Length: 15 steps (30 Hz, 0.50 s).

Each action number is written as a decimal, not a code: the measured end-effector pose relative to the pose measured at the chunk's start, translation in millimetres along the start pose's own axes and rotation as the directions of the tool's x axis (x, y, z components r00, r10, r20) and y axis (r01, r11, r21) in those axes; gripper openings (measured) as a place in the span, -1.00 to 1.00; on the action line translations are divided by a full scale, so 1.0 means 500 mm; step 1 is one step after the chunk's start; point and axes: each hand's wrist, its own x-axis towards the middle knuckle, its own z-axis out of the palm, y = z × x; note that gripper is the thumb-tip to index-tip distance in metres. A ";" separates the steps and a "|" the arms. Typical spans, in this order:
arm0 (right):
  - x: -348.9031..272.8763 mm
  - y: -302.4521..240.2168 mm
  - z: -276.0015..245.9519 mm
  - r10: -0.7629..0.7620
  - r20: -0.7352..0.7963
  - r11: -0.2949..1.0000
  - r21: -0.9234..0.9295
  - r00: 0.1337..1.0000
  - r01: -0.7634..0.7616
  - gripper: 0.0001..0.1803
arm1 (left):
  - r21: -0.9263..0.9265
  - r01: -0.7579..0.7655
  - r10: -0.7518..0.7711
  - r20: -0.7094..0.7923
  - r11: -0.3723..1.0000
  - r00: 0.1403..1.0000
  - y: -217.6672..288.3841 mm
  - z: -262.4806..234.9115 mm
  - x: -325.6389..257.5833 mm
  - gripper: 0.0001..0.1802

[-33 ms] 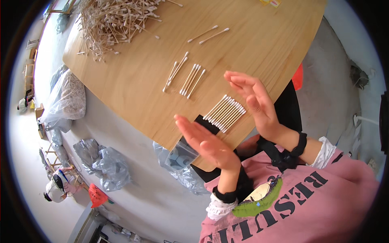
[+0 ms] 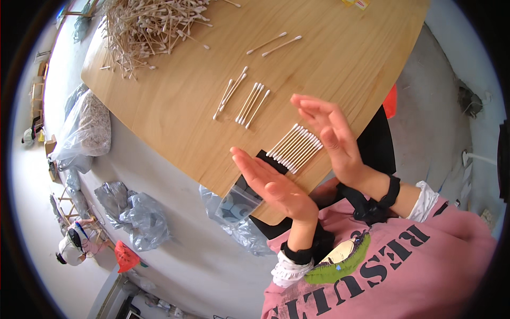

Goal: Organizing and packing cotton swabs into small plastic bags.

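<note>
Left hand (image 2: 277, 187) and right hand (image 2: 340, 141), empty, fingers extended, flank a swab row (image 2: 295, 149). Loose swabs (image 2: 249, 104) lie between it and a heap (image 2: 154, 26).

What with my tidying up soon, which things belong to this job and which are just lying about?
Seemingly for the job:
cotton-swab row between left hand and right hand
smaller swab groups
swab pile

Likely just lying about:
red bag
grey plastic bags
yellow item

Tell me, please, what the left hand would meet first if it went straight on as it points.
Probably the large cotton swab pile, across the tabletop, though how high the left hand hovers is unclear.
</note>
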 end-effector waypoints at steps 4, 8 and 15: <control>0.002 0.005 0.034 0.025 0.008 0.996 -0.080 1.000 -0.024 -0.38 | -0.106 0.050 -0.053 -0.019 0.993 0.998 0.005 0.024 0.005 -0.24; 0.019 0.010 0.037 0.047 -0.004 0.995 -0.087 0.999 -0.047 -0.41 | -0.139 0.086 -0.090 -0.024 0.987 0.996 0.007 0.016 0.024 -0.24; 0.028 -0.005 0.004 0.121 0.074 0.977 -0.183 0.990 -0.106 -0.62 | -0.125 0.149 -0.140 0.076 0.981 0.987 0.021 -0.011 0.021 -0.23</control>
